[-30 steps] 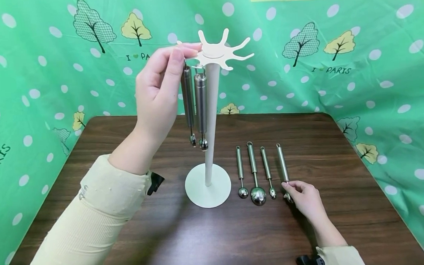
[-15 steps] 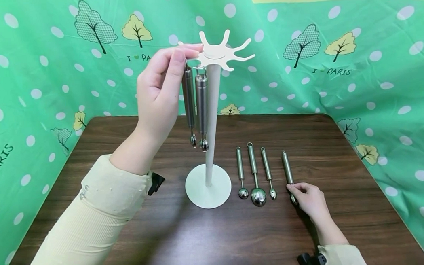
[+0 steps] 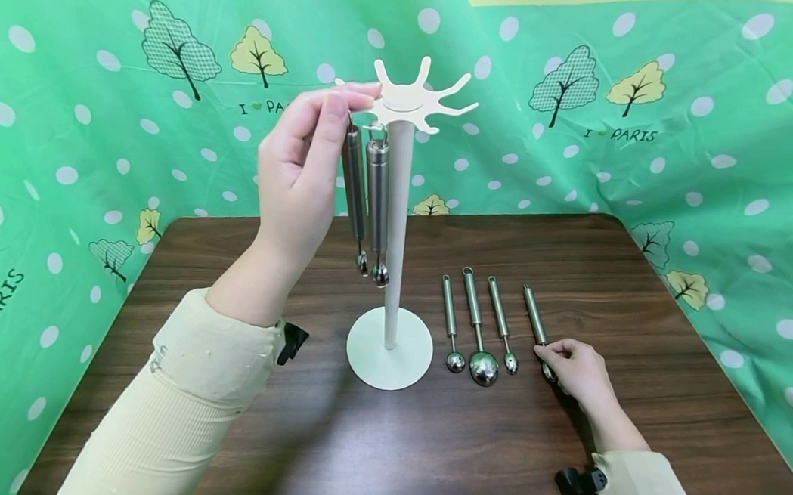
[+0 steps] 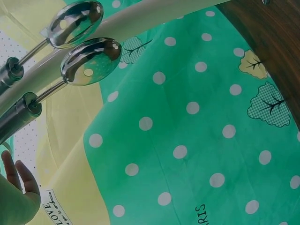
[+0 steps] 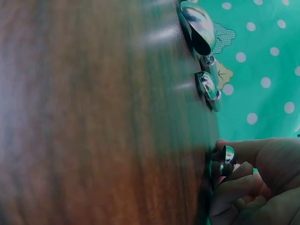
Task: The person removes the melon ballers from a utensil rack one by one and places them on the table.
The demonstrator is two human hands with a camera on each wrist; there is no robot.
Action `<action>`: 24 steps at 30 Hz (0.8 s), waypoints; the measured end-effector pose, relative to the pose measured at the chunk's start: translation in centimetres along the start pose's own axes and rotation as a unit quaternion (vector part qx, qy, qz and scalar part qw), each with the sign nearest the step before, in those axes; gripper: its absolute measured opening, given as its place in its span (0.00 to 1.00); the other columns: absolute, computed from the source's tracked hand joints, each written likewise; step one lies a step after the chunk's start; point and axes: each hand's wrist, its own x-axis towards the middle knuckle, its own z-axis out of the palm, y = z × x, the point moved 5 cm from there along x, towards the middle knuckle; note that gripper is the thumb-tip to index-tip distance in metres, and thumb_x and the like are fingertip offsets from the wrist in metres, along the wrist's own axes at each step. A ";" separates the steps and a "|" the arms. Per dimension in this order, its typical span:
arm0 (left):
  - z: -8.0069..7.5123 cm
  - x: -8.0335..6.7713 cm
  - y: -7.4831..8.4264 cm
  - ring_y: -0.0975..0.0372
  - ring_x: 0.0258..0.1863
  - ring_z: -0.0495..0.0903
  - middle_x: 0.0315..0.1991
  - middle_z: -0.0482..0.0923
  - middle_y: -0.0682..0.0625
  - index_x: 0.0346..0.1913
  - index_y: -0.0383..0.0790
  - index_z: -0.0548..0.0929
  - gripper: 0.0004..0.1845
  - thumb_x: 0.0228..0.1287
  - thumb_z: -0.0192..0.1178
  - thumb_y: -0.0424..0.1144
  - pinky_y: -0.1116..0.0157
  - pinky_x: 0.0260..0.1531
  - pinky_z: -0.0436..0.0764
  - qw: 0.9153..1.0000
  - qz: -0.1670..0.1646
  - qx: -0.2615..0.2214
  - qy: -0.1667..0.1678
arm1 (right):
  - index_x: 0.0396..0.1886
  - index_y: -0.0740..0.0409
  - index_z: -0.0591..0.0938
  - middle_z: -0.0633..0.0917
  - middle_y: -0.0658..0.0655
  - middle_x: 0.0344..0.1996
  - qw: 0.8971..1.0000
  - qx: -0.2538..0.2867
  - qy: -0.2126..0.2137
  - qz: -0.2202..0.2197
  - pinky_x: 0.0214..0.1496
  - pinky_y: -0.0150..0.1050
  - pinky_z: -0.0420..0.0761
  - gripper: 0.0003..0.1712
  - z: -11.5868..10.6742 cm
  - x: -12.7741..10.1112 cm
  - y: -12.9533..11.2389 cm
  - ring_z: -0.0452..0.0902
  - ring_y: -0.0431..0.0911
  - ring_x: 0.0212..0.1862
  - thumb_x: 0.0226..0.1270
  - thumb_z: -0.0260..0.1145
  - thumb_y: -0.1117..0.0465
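My left hand (image 3: 299, 162) is up at the white hanging rack (image 3: 404, 99), its thumb and fingertips pinching at the top of a steel melon baller (image 3: 354, 182); its hanging loop is hidden by the fingers. A second melon baller (image 3: 378, 188) hangs beside it from a rack arm. In the left wrist view both show hollow bowls (image 4: 91, 61) close to the pole. Low on the right, my right hand (image 3: 577, 373) pinches the lower end of another scoop (image 3: 535, 316) lying on the table. Its small shiny head (image 5: 228, 157) shows between thumb and fingers in the right wrist view.
Between the rack's round base (image 3: 390, 369) and my right hand lie a small scoop (image 3: 450, 312), a larger round scoop (image 3: 483, 367) and a thin small scoop (image 3: 499, 309), side by side. A green printed cloth (image 3: 501, 173) stands behind the dark wooden table (image 3: 300, 450).
My right hand has drawn its scoop toward me and slightly right, widening the gap from the others. My left hand stays at the rack; the hanging melon ballers hardly move.
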 end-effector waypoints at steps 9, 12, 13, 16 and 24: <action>0.1 0.0 0.0 0.57 0.56 0.82 0.48 0.85 0.35 0.43 0.22 0.81 0.13 0.74 0.46 0.27 0.60 0.65 0.74 1.000 -0.004 -0.004 0.003 | 0.39 0.63 0.82 0.79 0.47 0.14 1.000 -0.012 0.007 -0.009 0.18 0.38 0.75 0.19 0.1 -0.1 -0.2 0.73 0.43 0.14 0.66 0.66 0.49; 0.1 0.1 0.0 0.57 0.57 0.81 0.48 0.84 0.35 0.44 0.23 0.81 0.13 0.74 0.46 0.28 0.60 0.65 0.74 1.000 -0.007 -0.003 0.002 | 0.39 0.63 0.82 0.80 0.47 0.14 1.000 -0.009 0.005 -0.007 0.18 0.38 0.76 0.19 0.1 -0.1 -0.2 0.73 0.43 0.14 0.66 0.67 0.49; 0.1 0.1 0.0 0.57 0.57 0.81 0.48 0.84 0.35 0.44 0.23 0.81 0.13 0.74 0.46 0.28 0.60 0.65 0.74 1.000 -0.008 -0.003 0.002 | 0.39 0.63 0.82 0.80 0.47 0.14 1.000 -0.008 0.004 -0.005 0.18 0.38 0.76 0.19 0.1 -0.1 -0.2 0.73 0.43 0.14 0.66 0.67 0.49; 0.1 0.2 0.1 0.57 0.57 0.81 0.49 0.84 0.35 0.44 0.23 0.81 0.13 0.75 0.46 0.28 0.60 0.65 0.74 1.000 -0.010 -0.001 0.002 | 0.39 0.63 0.81 0.82 0.47 0.15 1.000 -0.002 0.001 -0.001 0.17 0.38 0.76 0.18 0.2 0.0 -0.2 0.74 0.43 0.14 0.65 0.67 0.50; 0.0 0.3 0.1 0.57 0.57 0.81 0.48 0.84 0.35 0.44 0.23 0.81 0.13 0.75 0.46 0.28 0.60 0.65 0.74 1.000 -0.006 0.004 0.001 | 0.38 0.62 0.82 0.78 0.48 0.21 1.000 -0.012 0.010 -0.004 0.17 0.37 0.74 0.19 0.0 0.0 -0.3 0.72 0.42 0.15 0.63 0.68 0.49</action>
